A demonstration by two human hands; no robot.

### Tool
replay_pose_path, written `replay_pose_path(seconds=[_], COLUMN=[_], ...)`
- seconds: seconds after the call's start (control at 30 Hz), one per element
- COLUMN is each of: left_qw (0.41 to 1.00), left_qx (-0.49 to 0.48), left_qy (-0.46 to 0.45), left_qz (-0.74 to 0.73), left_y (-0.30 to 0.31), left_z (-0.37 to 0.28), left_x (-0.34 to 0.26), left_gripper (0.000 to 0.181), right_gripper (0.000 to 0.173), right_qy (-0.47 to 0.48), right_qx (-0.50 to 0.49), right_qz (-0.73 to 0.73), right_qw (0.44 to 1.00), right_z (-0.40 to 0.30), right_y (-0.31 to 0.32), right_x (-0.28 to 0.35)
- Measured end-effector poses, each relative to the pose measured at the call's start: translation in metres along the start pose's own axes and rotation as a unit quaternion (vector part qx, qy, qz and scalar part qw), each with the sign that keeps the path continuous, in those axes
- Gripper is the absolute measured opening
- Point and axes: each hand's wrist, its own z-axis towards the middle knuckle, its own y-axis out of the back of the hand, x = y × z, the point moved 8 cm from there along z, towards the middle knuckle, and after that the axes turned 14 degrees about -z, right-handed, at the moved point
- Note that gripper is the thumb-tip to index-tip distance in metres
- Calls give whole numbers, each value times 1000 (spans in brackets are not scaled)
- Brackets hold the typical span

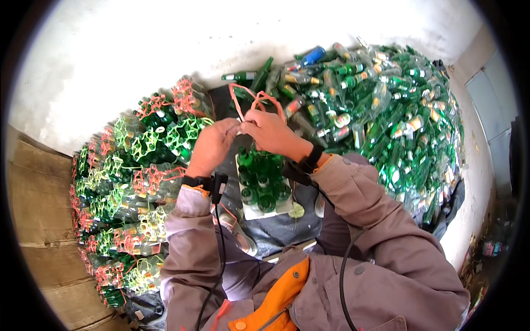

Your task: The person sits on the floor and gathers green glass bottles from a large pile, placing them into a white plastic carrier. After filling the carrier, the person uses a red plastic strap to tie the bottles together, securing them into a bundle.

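Before my chest my two hands meet, fingertips together. My right hand (pixel 269 131) grips a pink plastic strap (pixel 234 99), whose loops rise above the knuckles. My left hand (pixel 213 142) pinches at the same spot; a small pale bit shows between the fingers, and the strap's end there is mostly hidden. Just below the hands, a tight group of green glass bottles (pixel 263 181) stands upright on a white board (pixel 265 214) between my legs. The right hand and wrist cover the far part of the group.
Bundles of bottles tied with pink and yellow-green strap (pixel 149 145) are stacked at left, beside a cardboard sheet (pixel 45 215). A large heap of loose green and clear bottles (pixel 381 120) fills the right, against a white wall (pixel 165 37). Dark sheeting (pixel 269 236) covers the floor.
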Motion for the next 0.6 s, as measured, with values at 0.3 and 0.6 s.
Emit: replay_pose_path(seconds=[0.3,0.6], left_qw=[980,964], left_qx=[-25,-2], left_qy=[162,231], left_qz=[-110,-130], left_y=[11,45], left_z=[-11,-35], left_x=[26,69], left_gripper=[18,19], right_gripper=[21,26], right_qy=[97,-12], right_qx=[-76,-263], right_qz=[-99,-204], right_qw=[987,943], right_z=[9,9], right_y=[26,142], right_x=[-3,-35])
